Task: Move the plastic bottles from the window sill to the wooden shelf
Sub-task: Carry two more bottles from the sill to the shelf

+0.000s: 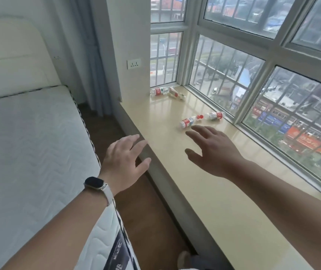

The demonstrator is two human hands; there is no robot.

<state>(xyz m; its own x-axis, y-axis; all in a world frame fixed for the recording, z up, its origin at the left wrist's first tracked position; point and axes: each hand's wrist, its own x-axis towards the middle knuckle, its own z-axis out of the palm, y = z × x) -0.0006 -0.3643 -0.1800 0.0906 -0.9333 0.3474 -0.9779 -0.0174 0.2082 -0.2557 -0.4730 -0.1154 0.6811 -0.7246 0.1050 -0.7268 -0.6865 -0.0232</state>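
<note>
Both hands are spread and hold nothing. The right hand (214, 151) reaches over the window sill (194, 182) with its fingers straight and apart, the tips just short of the nearest bottle (187, 122). The left hand (124, 162), with a smartwatch (95, 183) on its wrist, hangs relaxed at the sill's front edge. The nearest bottle lies on its side with its red cap toward a second bottle (215, 115), which also lies flat, close to the window frame. Two more bottles (158, 91) (176, 94) lie in the sill's far corner, well apart from the first pair. The sill is a long, glossy beige ledge under a barred window (272, 78) that looks onto streets and rooftops. A strip of wooden floor (136, 211) runs between the sill and a quilted white mattress (29, 143) with a padded headboard (9, 55). Beyond that hang a grey curtain (95, 55) and a wall socket (133, 63).
</note>
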